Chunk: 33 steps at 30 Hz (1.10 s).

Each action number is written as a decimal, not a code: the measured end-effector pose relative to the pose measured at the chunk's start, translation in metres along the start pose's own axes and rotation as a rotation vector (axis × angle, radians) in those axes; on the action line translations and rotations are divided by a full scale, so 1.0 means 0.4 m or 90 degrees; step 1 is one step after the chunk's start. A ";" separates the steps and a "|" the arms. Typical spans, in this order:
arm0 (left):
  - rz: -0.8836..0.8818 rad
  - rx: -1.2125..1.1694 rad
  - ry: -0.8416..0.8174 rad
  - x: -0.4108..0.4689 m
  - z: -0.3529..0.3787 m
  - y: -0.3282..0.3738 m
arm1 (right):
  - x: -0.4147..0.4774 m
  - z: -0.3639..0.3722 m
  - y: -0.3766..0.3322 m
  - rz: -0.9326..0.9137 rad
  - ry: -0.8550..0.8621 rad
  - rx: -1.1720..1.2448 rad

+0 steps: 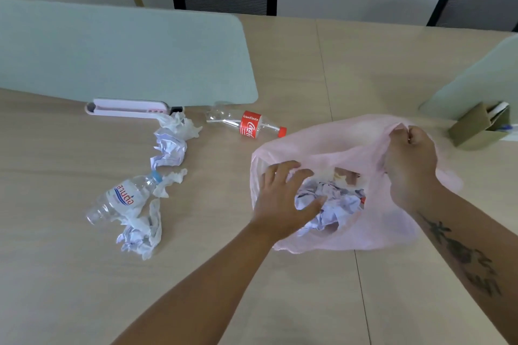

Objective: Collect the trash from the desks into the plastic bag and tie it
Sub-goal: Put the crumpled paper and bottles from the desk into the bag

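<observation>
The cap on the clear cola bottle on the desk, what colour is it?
The small plastic cap is red, like the label; head view shows it.

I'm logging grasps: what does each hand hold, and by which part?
The right hand pinches the pink plastic bag by its far rim. The left hand lies at the near rim over crumpled paper; a grip cannot be told.

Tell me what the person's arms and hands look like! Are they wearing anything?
No sleeves or gloves show: the left hand and right hand are bare, like both forearms. The right forearm carries a dark tattoo, like a leafy flower stem. The left forearm shows no markings.
</observation>
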<state>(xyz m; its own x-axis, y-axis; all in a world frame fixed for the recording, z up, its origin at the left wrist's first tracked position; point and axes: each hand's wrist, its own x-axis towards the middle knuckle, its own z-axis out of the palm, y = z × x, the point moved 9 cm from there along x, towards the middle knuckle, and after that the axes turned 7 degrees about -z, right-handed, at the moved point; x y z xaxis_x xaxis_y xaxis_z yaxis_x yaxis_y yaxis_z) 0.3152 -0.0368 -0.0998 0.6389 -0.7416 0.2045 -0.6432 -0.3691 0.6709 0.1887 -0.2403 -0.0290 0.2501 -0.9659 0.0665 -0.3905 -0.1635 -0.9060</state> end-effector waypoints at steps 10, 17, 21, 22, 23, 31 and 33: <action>-0.349 0.448 0.034 0.120 -0.325 -0.553 | -0.005 0.088 0.044 -0.040 -0.052 -0.065; -0.375 0.304 -0.004 0.118 -0.268 -0.647 | -0.008 0.111 0.058 -0.039 -0.059 -0.090; -0.332 0.109 0.076 0.125 -0.208 -0.548 | -0.010 0.113 0.061 -0.035 -0.056 -0.097; -0.312 0.049 0.111 0.127 -0.205 -0.505 | -0.006 0.111 0.060 -0.030 -0.055 -0.096; -0.285 -0.022 0.140 0.127 -0.204 -0.453 | -0.002 0.109 0.055 -0.027 -0.052 -0.094; -0.099 -0.313 -0.149 0.047 -0.016 -0.030 | 0.015 0.074 0.026 -0.022 -0.006 -0.067; -0.071 -0.278 -0.313 0.025 0.062 0.017 | 0.015 0.072 0.028 -0.014 -0.002 -0.054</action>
<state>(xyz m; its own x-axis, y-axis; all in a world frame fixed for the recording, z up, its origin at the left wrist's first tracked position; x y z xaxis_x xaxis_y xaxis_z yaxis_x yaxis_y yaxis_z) 0.3068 -0.0604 -0.1109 0.3591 -0.9191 -0.1623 -0.2876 -0.2744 0.9176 0.2113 -0.2423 -0.0508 0.2623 -0.9613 0.0848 -0.4588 -0.2015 -0.8654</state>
